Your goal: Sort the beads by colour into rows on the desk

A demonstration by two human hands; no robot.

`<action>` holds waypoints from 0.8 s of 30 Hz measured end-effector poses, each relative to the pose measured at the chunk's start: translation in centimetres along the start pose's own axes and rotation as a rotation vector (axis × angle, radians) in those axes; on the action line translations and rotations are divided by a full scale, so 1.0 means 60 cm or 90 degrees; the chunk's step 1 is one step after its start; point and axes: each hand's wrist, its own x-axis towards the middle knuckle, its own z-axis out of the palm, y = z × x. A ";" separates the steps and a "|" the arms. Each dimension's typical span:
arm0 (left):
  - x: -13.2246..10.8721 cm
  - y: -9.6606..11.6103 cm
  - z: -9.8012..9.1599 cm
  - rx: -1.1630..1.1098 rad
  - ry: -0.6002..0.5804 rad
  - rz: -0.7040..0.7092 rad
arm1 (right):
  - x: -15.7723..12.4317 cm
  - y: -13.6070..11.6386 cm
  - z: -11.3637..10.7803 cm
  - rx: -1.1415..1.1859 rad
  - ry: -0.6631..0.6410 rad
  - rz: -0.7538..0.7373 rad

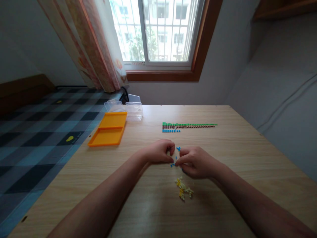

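Ahead of you is a sliding glass window (158,39) in reddish-brown wooden trim (162,76), with slim white bars (170,25) and a pale building (162,10) beyond. To your left hangs a peach-and-cream patterned fabric curtain (89,46), beside a bed with a blue, grey and black checked cover (32,132). Nearer you lies a shallow orange plastic tray in two sections (107,136), clear plastic boxes (134,111) just behind it. On your right, a thin pale cable (294,92) runs along the whitish wall (279,62), below a brown wooden shelf (284,11)
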 end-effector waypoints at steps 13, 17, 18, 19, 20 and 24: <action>0.007 -0.022 0.006 -0.082 0.089 -0.016 | -0.001 0.024 0.003 -0.035 0.073 0.140; 0.012 -0.003 0.023 -0.010 0.181 -0.068 | 0.001 0.029 0.001 -0.058 0.089 0.182; 0.014 0.002 0.027 0.015 0.211 -0.079 | 0.001 0.029 0.000 -0.066 0.100 0.188; 0.015 0.006 0.032 0.036 0.238 -0.086 | 0.000 0.030 -0.002 -0.072 0.112 0.193; 0.016 0.009 0.035 0.048 0.260 -0.091 | -0.001 0.030 -0.004 -0.078 0.125 0.199; 0.016 0.005 0.037 0.018 0.292 -0.089 | -0.010 0.040 -0.015 -0.083 0.160 0.229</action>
